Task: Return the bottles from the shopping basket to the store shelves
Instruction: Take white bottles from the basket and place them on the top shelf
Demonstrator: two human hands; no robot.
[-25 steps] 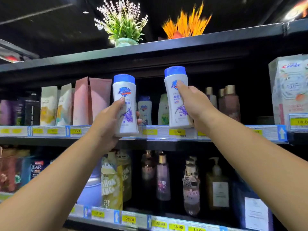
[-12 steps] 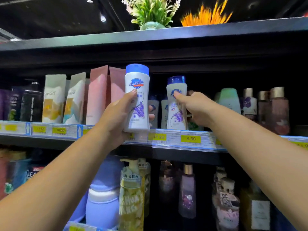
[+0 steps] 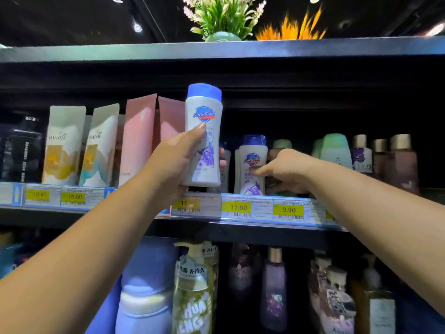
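Observation:
My left hand (image 3: 173, 165) grips a white Safeguard bottle (image 3: 203, 116) with a blue cap, held upright in front of the middle shelf (image 3: 134, 213). A second, matching bottle (image 3: 251, 160) stands on that shelf just to the right. My right hand (image 3: 286, 172) is beside it, thumb on its front and fingers curled round its right side. The shopping basket is out of view.
Pantene pouches (image 3: 63, 145) and pink tubes (image 3: 139, 138) fill the shelf's left part. Green-capped bottles (image 3: 334, 148) and gold-capped ones (image 3: 399, 160) stand to the right. Price tags (image 3: 287, 209) line the shelf edge. Pump bottles (image 3: 192, 285) crowd the shelf below. Potted plants (image 3: 221, 18) sit on top.
My right hand has set its bottle down on the shelf and pushed it further in. My left hand has carried its bottle up and toward the shelf. The view has drawn closer.

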